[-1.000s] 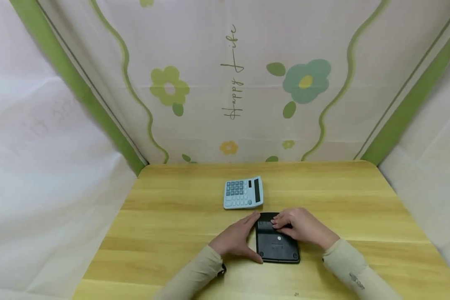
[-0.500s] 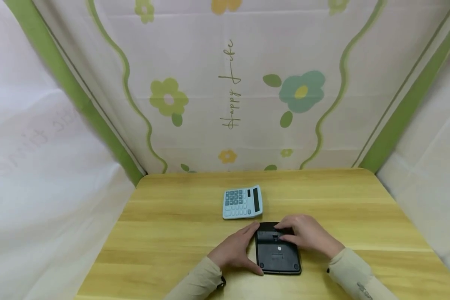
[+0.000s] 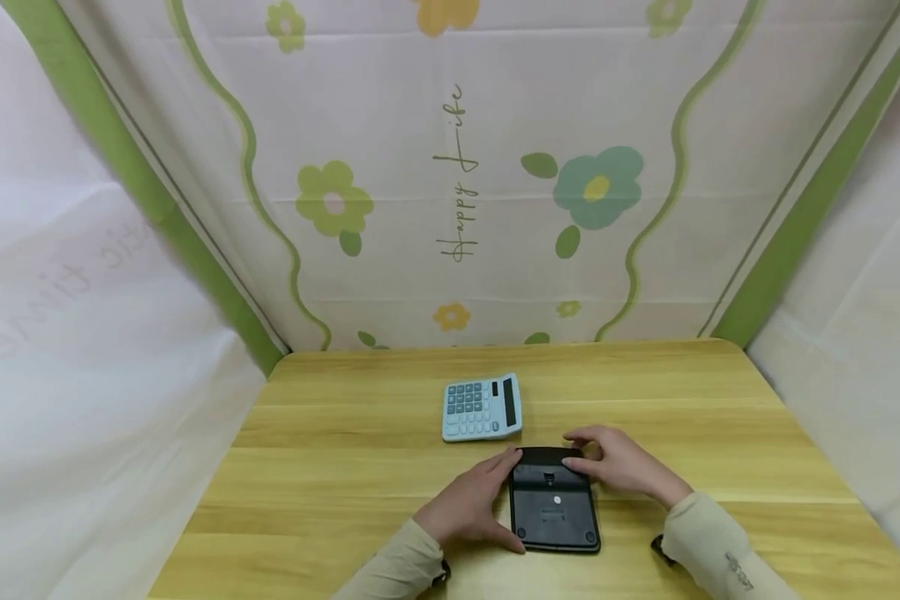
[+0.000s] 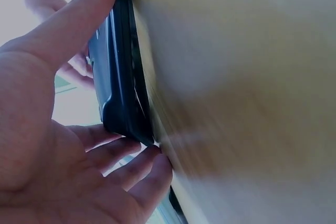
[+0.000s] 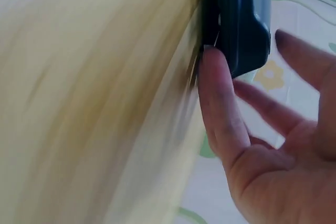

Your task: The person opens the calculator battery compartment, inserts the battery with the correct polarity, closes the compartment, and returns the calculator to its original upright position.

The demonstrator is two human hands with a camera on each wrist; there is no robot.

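A black calculator (image 3: pixel 551 508) lies face down on the wooden table, its back with round feet and a small latch slot facing up. Along its left side, my left hand (image 3: pixel 468 504) holds it, thumb at the near corner and fingers at the far corner. The left wrist view shows that thumb and those fingers spanning the calculator's edge (image 4: pixel 123 66). My right hand (image 3: pixel 622 462) is around the far right corner, thumb over the back and fingers beyond the far edge. In the right wrist view a fingertip (image 5: pixel 212 59) reaches in under the raised end. The keys are hidden.
A light blue calculator (image 3: pixel 482 408) lies face up just beyond the black one. The wooden table (image 3: pixel 330 483) ends at a printed cloth backdrop (image 3: pixel 390 275), with white cloth (image 3: pixel 105 333) at the left side.
My right hand has moved from the latch area on the black calculator's back to its far right corner, uncovering the slot. The left hand has kept its place. The head view has tilted up slightly.
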